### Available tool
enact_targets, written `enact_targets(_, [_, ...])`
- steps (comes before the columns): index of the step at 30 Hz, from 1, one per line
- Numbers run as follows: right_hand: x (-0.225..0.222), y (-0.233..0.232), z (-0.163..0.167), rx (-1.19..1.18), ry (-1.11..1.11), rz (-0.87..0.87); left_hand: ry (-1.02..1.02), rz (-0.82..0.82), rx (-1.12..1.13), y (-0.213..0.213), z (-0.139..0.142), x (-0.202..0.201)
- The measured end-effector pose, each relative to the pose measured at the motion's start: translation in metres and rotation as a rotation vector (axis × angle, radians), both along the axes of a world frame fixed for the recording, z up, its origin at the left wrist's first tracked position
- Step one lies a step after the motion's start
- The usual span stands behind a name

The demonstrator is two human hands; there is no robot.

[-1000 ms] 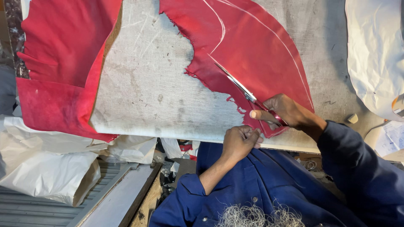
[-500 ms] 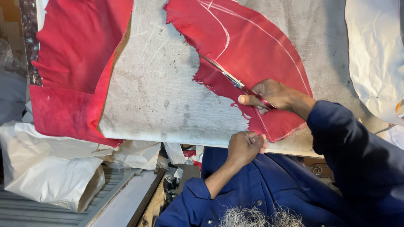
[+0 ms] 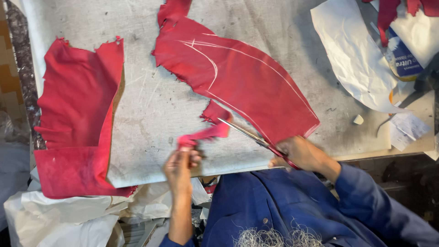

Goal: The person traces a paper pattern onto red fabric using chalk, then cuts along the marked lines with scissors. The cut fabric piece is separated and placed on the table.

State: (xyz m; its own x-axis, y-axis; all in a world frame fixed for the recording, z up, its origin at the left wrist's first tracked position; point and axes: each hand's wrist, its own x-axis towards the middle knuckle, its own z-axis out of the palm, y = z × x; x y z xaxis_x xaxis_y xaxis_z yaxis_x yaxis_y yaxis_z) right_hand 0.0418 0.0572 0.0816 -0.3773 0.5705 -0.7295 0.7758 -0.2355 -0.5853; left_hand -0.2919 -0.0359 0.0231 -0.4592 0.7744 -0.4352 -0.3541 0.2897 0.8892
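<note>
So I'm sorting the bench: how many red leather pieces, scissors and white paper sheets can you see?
Red leather pieces: 3, large marked one, folded one, strip in left hand
Scissors: 1, in right hand
White paper sheets: 1
Total: 5

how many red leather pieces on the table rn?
3 clear ones: a big marked piece mid-table under the scissors, a folded piece draped over the left edge, and a trimmed strip held by the left hand. More red scraps sit top right, partly cut off.

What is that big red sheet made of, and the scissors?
The large red sheet with white chalk lines looks like soft, matte leather or suede: ragged natural edges, floppy offcut. The scissors seem to be metal: thin grey shiny blades, with reddish handles, perhaps plastic.
</note>
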Motion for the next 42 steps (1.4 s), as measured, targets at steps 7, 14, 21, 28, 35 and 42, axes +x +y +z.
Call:
enact_targets(7, [0.126, -0.130, -0.032, -0.094, 0.157, -0.737, 1.079, -0.445, 0.123, 0.041, 0.031, 0.036])
enact_targets(14, [0.192, -0.166, -0.041, -0.139, 0.049, -0.807, 1.140, -1.118, 0.607, 0.083, 0.031, 0.218])
enact_targets(21, [0.233, -0.155, -0.045, -0.260, 0.157, -0.629, 1.339, -1.112, 0.575, 0.091, 0.001, 0.243])
enact_targets(28, [0.245, -0.101, -0.048, -0.214, 0.055, -0.383, 1.003, -1.039, 0.661, 0.081, 0.004, 0.226])
enact_targets(35, [0.260, -0.083, -0.044, -0.194, 0.013, -0.240, 0.964, -1.015, 0.811, 0.082, -0.007, 0.223])
enact_targets(42, [0.226, -0.063, -0.045, -0.172, -0.036, -0.309, 1.016, -0.952, 0.942, 0.077, -0.013, 0.213])
